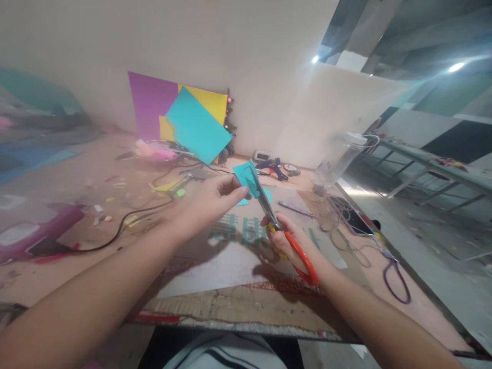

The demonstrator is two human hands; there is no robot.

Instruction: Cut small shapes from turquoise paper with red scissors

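My left hand [215, 202] pinches a small teal paper piece [245, 178] between thumb and fingers above the table. My right hand [286, 241] grips orange-handled scissors [303, 259]; their grey blades [263, 197] point up and away and meet the teal piece at its right edge. A few small teal scraps [266, 195] lie on the table just behind the blades. Both hands hover over a pale cutting mat [238, 261] with teal lettering.
Purple, yellow and teal paper sheets [196, 128] lean on the back wall. A blue glue gun [273, 167], a pen [295, 208], a black cable [126, 220], a phone [351, 215], a clear plastic bottle [334, 164] and purple scissors [395, 279] lie around. The table edge runs along the right.
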